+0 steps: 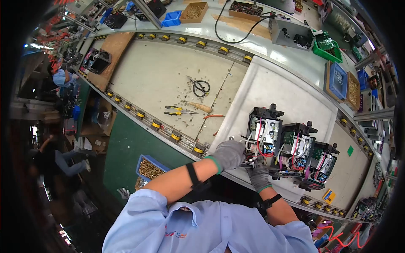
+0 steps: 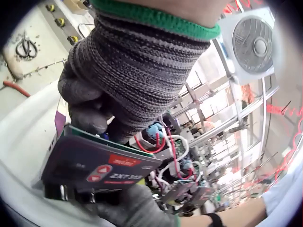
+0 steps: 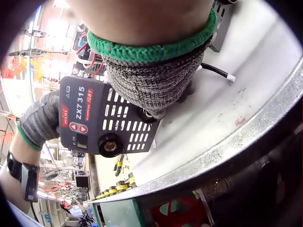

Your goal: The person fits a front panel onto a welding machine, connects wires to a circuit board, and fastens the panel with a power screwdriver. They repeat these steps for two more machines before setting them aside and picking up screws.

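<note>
Both hands wear grey knit gloves with green cuffs. A dark front panel [image 3: 97, 111], printed "ZX7 315" with slots and a round black socket [image 3: 111, 144], stands at the near unit. My left hand [image 1: 230, 155] has curled fingers [image 2: 87, 118] at the panel's upper edge, beside the wires behind it. My right hand [image 1: 258, 177] grips the lower part, a fingertip right at the second socket [image 3: 147, 115]; most of its fingers are hidden. Behind the panel is an open welding machine [image 1: 265, 130] with red and white wires. Two similar open machines [image 1: 295, 145] stand to its right.
A white board [image 1: 287, 88] lies under the machines on the roller-edged line. Scissors [image 1: 201, 88], yellow-handled pliers [image 1: 179, 111] and scattered bits lie to the left. Near my left elbow stands a blue bin [image 1: 151, 168] of brass parts. A yellow object [image 1: 329, 196] sits at the near right.
</note>
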{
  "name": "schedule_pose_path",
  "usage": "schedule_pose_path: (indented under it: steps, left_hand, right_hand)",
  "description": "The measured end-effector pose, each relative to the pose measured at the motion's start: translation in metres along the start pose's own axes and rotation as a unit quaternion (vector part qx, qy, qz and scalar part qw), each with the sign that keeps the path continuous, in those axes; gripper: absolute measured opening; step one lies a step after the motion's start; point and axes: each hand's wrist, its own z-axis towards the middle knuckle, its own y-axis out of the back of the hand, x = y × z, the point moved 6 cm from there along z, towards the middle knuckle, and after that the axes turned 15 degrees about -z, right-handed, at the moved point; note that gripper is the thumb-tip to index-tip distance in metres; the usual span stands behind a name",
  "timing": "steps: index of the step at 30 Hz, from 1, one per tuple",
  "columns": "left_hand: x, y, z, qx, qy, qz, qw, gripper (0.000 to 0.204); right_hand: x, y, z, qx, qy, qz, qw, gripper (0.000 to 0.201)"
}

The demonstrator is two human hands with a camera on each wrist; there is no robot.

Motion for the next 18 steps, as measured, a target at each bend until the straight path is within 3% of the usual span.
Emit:
schedule_pose_path:
  steps: [1, 3, 6, 8, 9, 12, 14, 16, 18]
  left_hand:
    - [-0.004, 0.001, 0.010, -0.001, 0.004, 0.009, 1.000, 0.027]
    - [-0.009, -0.003, 0.027, 0.071, 0.061, 0.047, 0.995, 0.030]
    - [-0.020, -0.006, 0.037, 0.074, 0.103, 0.095, 0.987, 0.031]
    - [-0.005, -0.022, 0.047, 0.068, 0.111, 0.100, 0.986, 0.033]
    - [0.002, -0.029, 0.048, 0.086, 0.129, 0.097, 0.983, 0.034]
    - [0.005, -0.039, 0.052, 0.102, 0.165, 0.095, 0.976, 0.037]
    - [0.022, -0.049, 0.058, 0.105, 0.180, 0.059, 0.976, 0.042]
    - [0.026, -0.044, 0.047, 0.061, 0.218, 0.027, 0.974, 0.046]
    - [0.012, -0.011, 0.017, -0.135, 0.153, 0.001, 0.979, 0.050]
  right_hand:
    - [0.002, 0.006, 0.000, 0.004, 0.003, 0.022, 1.000, 0.055]
    - [0.000, 0.004, 0.003, 0.002, 0.002, 0.049, 0.999, 0.053]
    - [-0.001, 0.002, 0.004, 0.015, 0.002, 0.149, 0.989, 0.046]
    - [0.002, 0.024, 0.007, 0.175, -0.038, 0.089, 0.980, 0.037]
    - [0.001, 0.022, 0.005, 0.046, -0.008, 0.104, 0.994, 0.031]
    - [-0.003, 0.005, 0.007, -0.020, 0.001, 0.108, 0.994, 0.038]
    - [-0.003, -0.001, 0.009, -0.003, -0.003, 0.134, 0.991, 0.041]
    - [-0.004, -0.002, 0.010, 0.007, -0.023, 0.131, 0.991, 0.041]
    - [-0.004, -0.009, 0.012, 0.011, -0.022, 0.169, 0.985, 0.034]
